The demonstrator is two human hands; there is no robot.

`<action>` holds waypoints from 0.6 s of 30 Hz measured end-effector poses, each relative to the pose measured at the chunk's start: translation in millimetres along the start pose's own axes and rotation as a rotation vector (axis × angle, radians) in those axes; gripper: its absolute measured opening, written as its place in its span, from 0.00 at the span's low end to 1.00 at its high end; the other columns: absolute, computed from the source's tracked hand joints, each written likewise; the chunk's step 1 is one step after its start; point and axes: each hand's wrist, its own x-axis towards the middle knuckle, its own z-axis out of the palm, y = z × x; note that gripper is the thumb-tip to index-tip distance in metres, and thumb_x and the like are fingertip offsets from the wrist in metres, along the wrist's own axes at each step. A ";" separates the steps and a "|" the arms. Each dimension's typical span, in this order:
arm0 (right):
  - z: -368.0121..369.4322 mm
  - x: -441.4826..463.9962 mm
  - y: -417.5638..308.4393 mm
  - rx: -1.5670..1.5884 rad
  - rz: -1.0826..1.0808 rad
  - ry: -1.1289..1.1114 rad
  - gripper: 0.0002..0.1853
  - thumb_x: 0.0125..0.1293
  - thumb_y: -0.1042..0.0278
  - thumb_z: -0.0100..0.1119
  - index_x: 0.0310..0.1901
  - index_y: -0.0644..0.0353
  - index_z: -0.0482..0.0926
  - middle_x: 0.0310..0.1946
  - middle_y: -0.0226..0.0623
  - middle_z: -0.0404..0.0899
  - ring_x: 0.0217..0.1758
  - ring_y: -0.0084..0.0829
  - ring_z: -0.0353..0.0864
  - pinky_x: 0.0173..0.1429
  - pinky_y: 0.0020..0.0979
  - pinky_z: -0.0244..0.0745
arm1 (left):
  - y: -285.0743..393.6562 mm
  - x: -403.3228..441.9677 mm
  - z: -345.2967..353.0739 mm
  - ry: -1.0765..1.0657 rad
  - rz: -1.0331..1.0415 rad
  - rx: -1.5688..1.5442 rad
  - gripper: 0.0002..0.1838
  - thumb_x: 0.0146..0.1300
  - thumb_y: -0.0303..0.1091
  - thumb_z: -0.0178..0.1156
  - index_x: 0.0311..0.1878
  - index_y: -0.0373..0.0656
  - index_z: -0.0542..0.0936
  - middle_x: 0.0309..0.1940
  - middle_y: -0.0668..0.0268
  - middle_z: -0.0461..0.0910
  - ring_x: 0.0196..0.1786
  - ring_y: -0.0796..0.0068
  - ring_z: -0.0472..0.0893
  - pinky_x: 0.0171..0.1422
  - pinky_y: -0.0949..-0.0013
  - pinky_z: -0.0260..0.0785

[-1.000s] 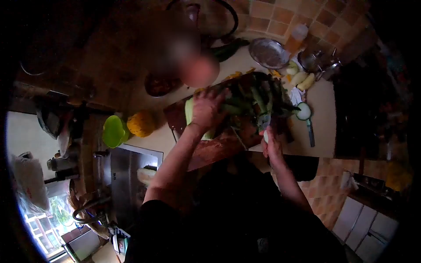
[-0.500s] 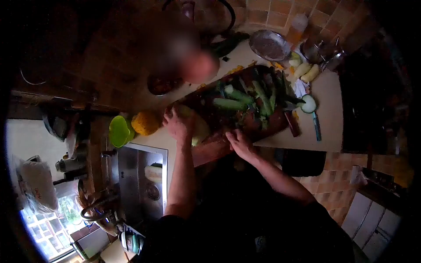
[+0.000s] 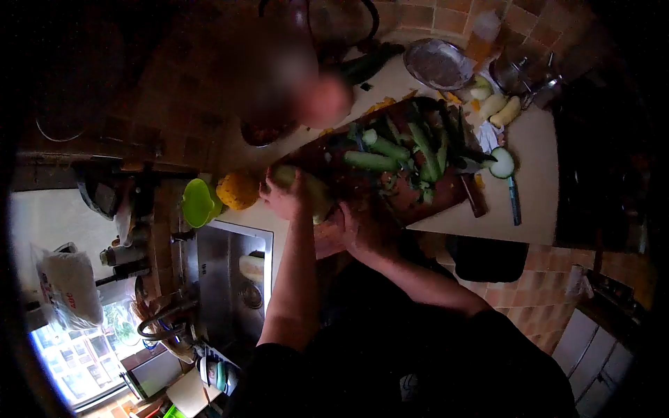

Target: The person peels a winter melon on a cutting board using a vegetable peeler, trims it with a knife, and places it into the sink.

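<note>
My left hand [image 3: 284, 200] grips a pale green gourd [image 3: 311, 189] at the left end of the dark red cutting board [image 3: 439, 205], thumb and fingers around its near-left side. Close to the gourd's lower right is my right hand [image 3: 362, 233], in shadow at the board's front edge. One finger of it points up; I see nothing in it, and its other fingers are hard to make out. Green cucumber-like pieces [image 3: 373, 161] and peelings lie across the board. A cleaver [image 3: 475, 196] with a wooden handle rests at the board's right end.
Left of the board are an orange-yellow squash [image 3: 237, 190], a lime-green bowl [image 3: 199, 203] and a metal sink [image 3: 219, 265]. On the right lie a cut round slice [image 3: 502, 162] and a teal-handled tool [image 3: 514, 202]. A metal plate [image 3: 437, 65] stands behind.
My right hand has moved left along the board's front edge, closer to the gourd. My left hand stays on the gourd. The whole view has shifted slightly.
</note>
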 end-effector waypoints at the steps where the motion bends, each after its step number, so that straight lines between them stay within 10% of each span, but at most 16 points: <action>1: -0.9 -1.9 1.0 0.035 0.027 -0.101 0.21 0.75 0.59 0.54 0.65 0.56 0.73 0.61 0.55 0.75 0.61 0.58 0.75 0.65 0.53 0.72 | -1.2 0.2 2.3 0.009 0.003 0.001 0.42 0.48 0.59 0.76 0.70 0.67 0.75 0.73 0.56 0.66 0.70 0.48 0.70 0.70 0.48 0.70; 5: -29.5 2.6 -10.2 0.151 0.178 -0.399 0.20 0.73 0.63 0.54 0.64 0.56 0.74 0.59 0.54 0.76 0.60 0.56 0.77 0.62 0.53 0.73 | 2.0 -2.1 -1.2 -0.033 0.030 0.008 0.41 0.49 0.58 0.75 0.69 0.67 0.75 0.72 0.56 0.67 0.70 0.47 0.70 0.70 0.48 0.70; 12: -19.2 -25.7 -3.6 -0.028 0.008 -0.187 0.18 0.75 0.59 0.54 0.59 0.59 0.77 0.52 0.54 0.83 0.55 0.51 0.83 0.57 0.50 0.77 | 7.2 -1.8 4.2 0.029 -0.017 -0.043 0.41 0.49 0.58 0.75 0.69 0.62 0.75 0.71 0.49 0.68 0.72 0.47 0.68 0.73 0.50 0.66; 18: 37.0 -21.7 46.4 0.259 0.302 -0.037 0.24 0.77 0.49 0.52 0.57 0.65 0.77 0.52 0.49 0.85 0.55 0.53 0.83 0.59 0.47 0.77 | -0.1 1.0 6.1 0.024 0.013 -0.078 0.42 0.50 0.59 0.75 0.69 0.60 0.74 0.69 0.49 0.69 0.72 0.46 0.68 0.73 0.50 0.66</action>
